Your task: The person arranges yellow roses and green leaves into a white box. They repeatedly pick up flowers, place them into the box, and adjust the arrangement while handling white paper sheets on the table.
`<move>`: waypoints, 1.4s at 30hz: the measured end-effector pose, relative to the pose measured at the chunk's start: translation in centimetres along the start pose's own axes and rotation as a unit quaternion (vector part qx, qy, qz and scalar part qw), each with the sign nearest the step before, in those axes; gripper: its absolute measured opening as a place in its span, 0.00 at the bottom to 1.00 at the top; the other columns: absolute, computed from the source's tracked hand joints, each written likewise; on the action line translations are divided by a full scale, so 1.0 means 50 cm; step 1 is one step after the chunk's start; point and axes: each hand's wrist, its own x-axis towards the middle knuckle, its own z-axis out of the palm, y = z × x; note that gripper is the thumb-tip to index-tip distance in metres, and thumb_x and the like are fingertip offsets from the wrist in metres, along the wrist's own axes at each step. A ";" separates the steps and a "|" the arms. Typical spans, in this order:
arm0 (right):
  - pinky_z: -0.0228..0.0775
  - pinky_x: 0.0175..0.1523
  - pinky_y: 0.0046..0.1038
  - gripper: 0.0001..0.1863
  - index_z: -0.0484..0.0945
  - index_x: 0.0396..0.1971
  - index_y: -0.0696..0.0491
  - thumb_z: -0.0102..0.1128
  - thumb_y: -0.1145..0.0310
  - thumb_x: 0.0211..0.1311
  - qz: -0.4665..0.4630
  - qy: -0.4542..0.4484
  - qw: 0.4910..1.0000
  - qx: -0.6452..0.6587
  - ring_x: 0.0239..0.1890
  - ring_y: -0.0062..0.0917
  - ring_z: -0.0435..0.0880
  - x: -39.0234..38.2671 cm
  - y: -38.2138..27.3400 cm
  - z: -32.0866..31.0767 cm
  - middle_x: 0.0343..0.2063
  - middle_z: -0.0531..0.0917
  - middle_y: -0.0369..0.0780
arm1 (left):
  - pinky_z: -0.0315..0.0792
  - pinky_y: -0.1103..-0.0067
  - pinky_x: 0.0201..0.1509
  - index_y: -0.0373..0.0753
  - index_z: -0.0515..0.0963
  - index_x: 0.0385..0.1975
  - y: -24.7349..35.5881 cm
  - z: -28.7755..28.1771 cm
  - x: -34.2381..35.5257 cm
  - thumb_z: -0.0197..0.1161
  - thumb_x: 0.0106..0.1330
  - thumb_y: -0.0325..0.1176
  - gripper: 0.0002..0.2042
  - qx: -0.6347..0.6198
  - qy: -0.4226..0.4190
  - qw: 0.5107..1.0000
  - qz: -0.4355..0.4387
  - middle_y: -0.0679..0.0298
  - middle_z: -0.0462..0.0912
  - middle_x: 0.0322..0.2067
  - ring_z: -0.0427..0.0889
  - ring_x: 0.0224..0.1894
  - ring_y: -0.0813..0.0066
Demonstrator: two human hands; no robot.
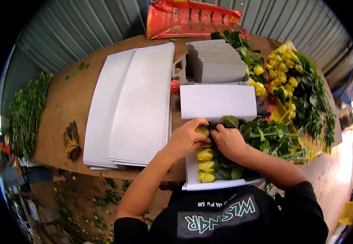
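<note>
My left hand (188,138) curls its fingers around a yellow rose (203,131) at the far end of a short column. Several more yellow roses (206,166) lie below it, heads lined up on the left and leafy stems pointing right. They rest on a white corrugated sheet (190,175) at the table's front edge, close against my body. Beside that rose head, my right hand (228,141) is closed, fingertips pinched together among green leaves; what lies between them is hidden. A white sheet of card (218,101) lies just beyond both hands.
Large white sheets (142,105) are stacked on the left. A grey crate (179,68) holds grey-white cards (219,61). More yellow roses (282,73) lie at right, cut stems (30,110) at far left. A work glove (71,140) and red bag (192,20) are also on the table.
</note>
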 end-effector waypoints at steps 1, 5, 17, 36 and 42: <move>0.69 0.21 0.28 0.05 0.73 0.21 0.55 0.49 0.71 0.46 -0.003 0.008 1.000 -0.005 0.18 0.31 0.77 0.001 0.000 0.001 0.22 0.73 0.42 | 0.71 0.80 0.37 0.42 0.79 0.26 -0.003 0.002 0.001 0.63 0.44 0.24 0.08 -0.016 -0.004 1.000 -0.009 0.65 0.72 0.39 0.75 0.36 0.68; 0.70 0.22 0.28 0.05 0.74 0.22 0.54 0.50 0.70 0.47 0.000 0.012 1.000 -0.013 0.18 0.30 0.77 -0.003 0.004 0.005 0.20 0.74 0.41 | 0.71 0.81 0.38 0.41 0.79 0.27 -0.011 0.015 -0.004 0.64 0.47 0.25 0.07 -0.089 -0.056 0.991 -0.089 0.64 0.72 0.37 0.75 0.34 0.72; 0.69 0.37 0.28 0.11 0.73 0.33 0.52 0.57 0.69 0.47 0.008 -0.047 0.985 0.164 0.33 0.29 0.75 -0.152 -0.066 -0.172 0.28 0.74 0.37 | 0.72 0.71 0.39 0.40 0.67 0.43 0.054 0.014 -0.038 0.64 0.42 0.54 0.31 0.094 -0.149 0.979 -0.100 0.60 0.61 0.52 0.76 0.38 0.59; 0.70 0.37 0.23 0.42 0.24 0.60 0.51 0.45 0.77 0.56 0.411 0.043 0.795 0.445 0.50 0.31 0.68 -0.447 -0.121 -0.097 0.60 0.43 0.55 | 0.73 0.66 0.35 0.42 0.49 0.56 0.076 0.038 -0.067 0.65 0.34 0.60 0.50 0.165 -0.218 0.954 -0.125 0.58 0.42 0.62 0.76 0.35 0.50; 0.70 0.39 0.22 0.45 0.30 0.61 0.50 0.48 0.81 0.47 0.203 0.193 0.655 0.701 0.45 0.33 0.75 -0.386 -0.040 -0.250 0.59 0.52 0.53 | 0.74 0.72 0.31 0.42 0.57 0.55 0.066 0.045 -0.075 0.62 0.45 0.51 0.37 0.177 -0.179 0.961 -0.110 0.57 0.50 0.60 0.78 0.31 0.56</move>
